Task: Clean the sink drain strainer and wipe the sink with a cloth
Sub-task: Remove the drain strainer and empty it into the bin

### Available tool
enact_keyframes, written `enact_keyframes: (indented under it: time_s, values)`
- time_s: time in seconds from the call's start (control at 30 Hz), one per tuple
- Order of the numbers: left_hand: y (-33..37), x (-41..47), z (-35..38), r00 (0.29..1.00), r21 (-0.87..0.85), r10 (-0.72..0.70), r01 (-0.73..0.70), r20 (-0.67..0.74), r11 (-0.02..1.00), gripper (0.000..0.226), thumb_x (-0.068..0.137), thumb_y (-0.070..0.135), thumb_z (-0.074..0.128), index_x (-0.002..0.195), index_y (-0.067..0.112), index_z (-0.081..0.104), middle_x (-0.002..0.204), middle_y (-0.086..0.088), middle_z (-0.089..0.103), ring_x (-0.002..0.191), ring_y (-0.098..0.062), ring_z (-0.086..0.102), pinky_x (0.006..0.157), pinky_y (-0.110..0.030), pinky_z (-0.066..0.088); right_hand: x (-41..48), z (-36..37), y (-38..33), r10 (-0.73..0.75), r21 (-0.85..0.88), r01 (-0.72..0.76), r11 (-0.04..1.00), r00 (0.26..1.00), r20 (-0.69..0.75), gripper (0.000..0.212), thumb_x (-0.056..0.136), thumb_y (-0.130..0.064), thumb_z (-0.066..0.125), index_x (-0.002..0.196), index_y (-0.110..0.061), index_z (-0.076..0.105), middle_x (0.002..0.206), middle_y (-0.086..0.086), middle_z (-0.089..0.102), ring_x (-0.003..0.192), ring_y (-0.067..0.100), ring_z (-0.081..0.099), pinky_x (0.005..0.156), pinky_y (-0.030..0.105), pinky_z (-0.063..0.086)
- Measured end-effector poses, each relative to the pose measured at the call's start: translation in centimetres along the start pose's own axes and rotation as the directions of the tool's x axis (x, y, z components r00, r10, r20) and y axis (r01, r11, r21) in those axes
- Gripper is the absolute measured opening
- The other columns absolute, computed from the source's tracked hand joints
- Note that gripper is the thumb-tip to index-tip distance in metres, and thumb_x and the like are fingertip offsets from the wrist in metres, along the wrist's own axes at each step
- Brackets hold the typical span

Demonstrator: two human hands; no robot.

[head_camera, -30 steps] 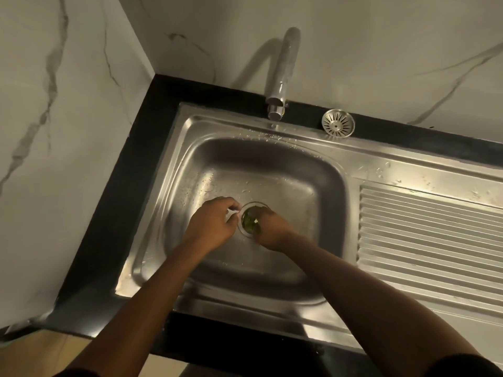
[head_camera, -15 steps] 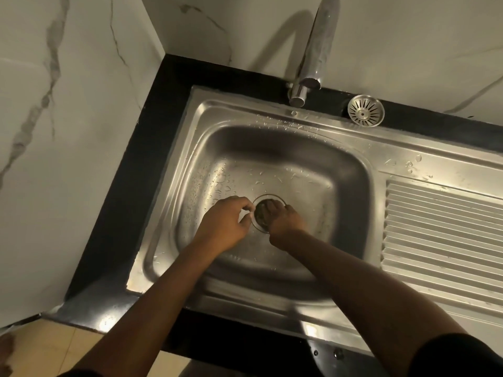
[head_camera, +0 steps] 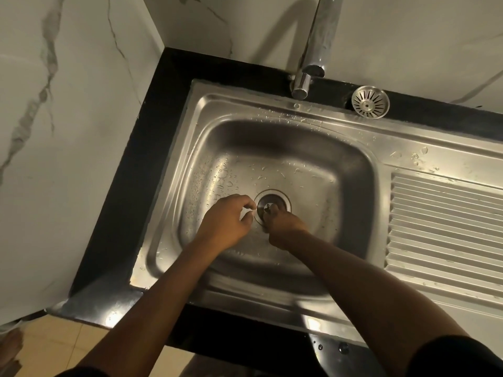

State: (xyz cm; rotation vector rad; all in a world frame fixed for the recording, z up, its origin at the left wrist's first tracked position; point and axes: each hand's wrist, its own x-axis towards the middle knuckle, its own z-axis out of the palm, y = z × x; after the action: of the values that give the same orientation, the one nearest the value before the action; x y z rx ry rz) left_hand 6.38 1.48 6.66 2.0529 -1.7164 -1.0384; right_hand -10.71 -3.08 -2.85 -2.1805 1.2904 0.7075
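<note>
Strainer (head_camera: 370, 101) on ledge (head_camera: 435, 115), right hand (head_camera: 285, 227) dipped in drain (head_camera: 275, 199), left hand (head_camera: 226, 224) curled, both grasps unclear.

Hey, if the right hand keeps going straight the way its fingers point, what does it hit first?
The drain opening: the right hand points its fingertips down into it at the floor of the sink basin. Depth is unclear, so I cannot tell whether they touch anything inside.

Black countertop (head_camera: 122, 208) with inset steel sink (head_camera: 408, 137), loose round strainer (head_camera: 370, 101) on its back strip.
</note>
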Motion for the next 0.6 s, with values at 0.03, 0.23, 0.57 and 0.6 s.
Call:
enact_keyframes:
  time_s: [0.03,0.23,0.57,0.6]
  values:
    - [0.0,0.0,0.0,1.000,0.001,0.000,0.000,0.000,1.000,0.020,0.096,0.025,0.065,0.115,0.026,0.073,0.119,0.010,0.072,0.109,-0.012,0.065,0.088,-0.026,0.049,0.0,0.0,-0.1,0.014,0.031,-0.014,0.999,1.000,-0.003,0.074,0.088,-0.006,0.071,0.155,-0.008,0.040,0.154,0.014,0.043,0.119,0.034,0.063,0.091,0.041,0.056]
    - [-0.3,-0.3,0.2,1.000,-0.005,-0.005,0.005,0.012,1.000,0.020,0.096,0.025,0.065,0.114,0.027,0.073,0.117,0.012,0.072,0.106,-0.011,0.065,0.087,-0.026,0.050,0.6,-0.4,-0.3,0.014,0.217,-0.012,0.976,1.000,-0.007,0.053,0.087,-0.001,0.067,0.138,-0.011,0.058,0.136,0.016,0.060,0.115,0.033,0.065,0.088,0.038,0.057]
    - [-0.2,-0.7,0.0,1.000,-0.054,0.009,-0.009,0.007,0.998,0.020,0.096,0.021,0.066,0.113,0.025,0.073,0.116,0.009,0.074,0.106,-0.012,0.067,0.091,-0.031,0.055,-0.5,-2.6,1.8,0.207,0.638,-0.099,0.764,0.973,-0.097,0.029,0.091,-0.014,0.077,0.120,-0.015,0.076,0.111,0.003,0.075,0.103,0.021,0.069,0.091,0.023,0.057]
    - [-0.2,-0.7,0.0,1.000,-0.063,0.014,-0.013,0.002,0.998,0.019,0.096,0.021,0.066,0.113,0.025,0.074,0.115,0.009,0.074,0.105,-0.012,0.068,0.090,-0.029,0.054,-0.9,-2.9,2.1,0.230,0.694,-0.089,0.714,0.966,-0.113,0.026,0.089,-0.011,0.077,0.115,-0.015,0.078,0.100,-0.003,0.075,0.094,0.015,0.068,0.080,0.010,0.053]
